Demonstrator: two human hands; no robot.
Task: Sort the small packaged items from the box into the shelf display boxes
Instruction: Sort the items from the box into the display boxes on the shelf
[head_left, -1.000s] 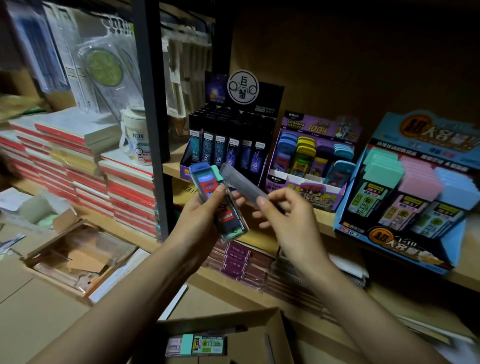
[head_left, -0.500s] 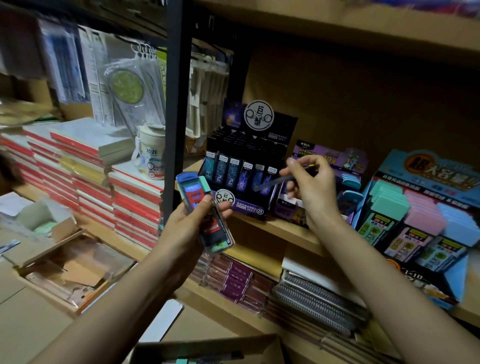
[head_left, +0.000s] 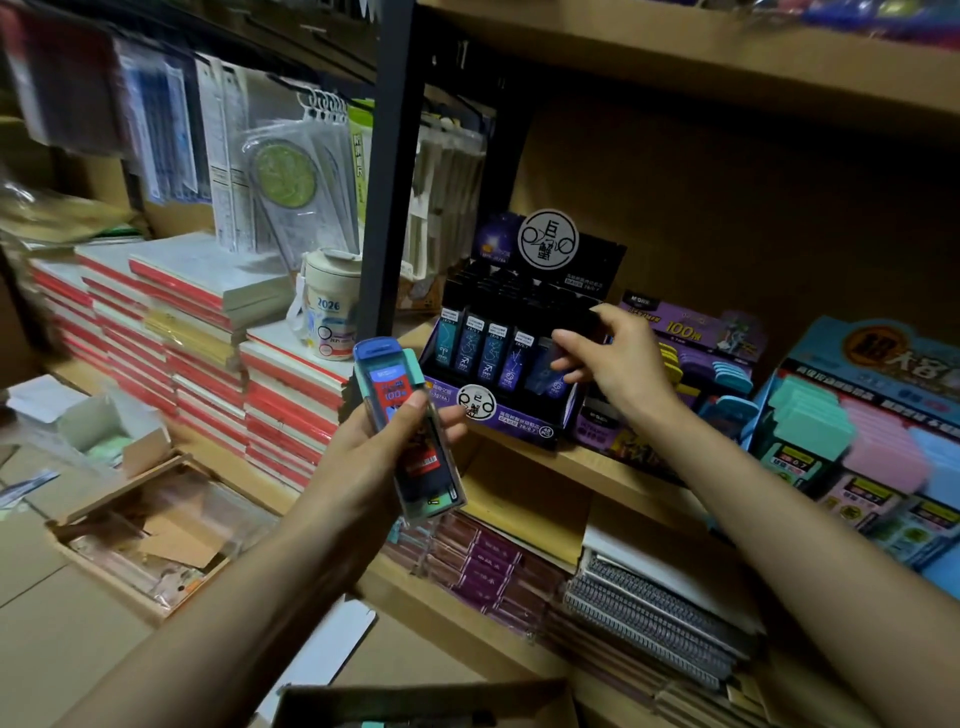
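Dark-blue refill case (head_left: 543, 366), pinched in the right hand (head_left: 621, 364), at the front-row end slot of the black display box (head_left: 524, 422); left hand (head_left: 374, 457) grips blue-capped packs (head_left: 387, 376). Probable step: slotting. Next: seat, release.

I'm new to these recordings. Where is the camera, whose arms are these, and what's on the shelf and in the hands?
No machine here: a person works with bare hands, filmed by one camera worn on their head, looking forward and down. The left hand grips a small stack of packs, the top one blue-capped. The right hand reaches into the black display box on the wooden shelf and seems to pinch a slim dark pack at the end of its front row. Right of it stand a purple display box and a blue display box with pastel packs. To the left lie stacked notebooks; a cardboard box shows at the bottom edge.
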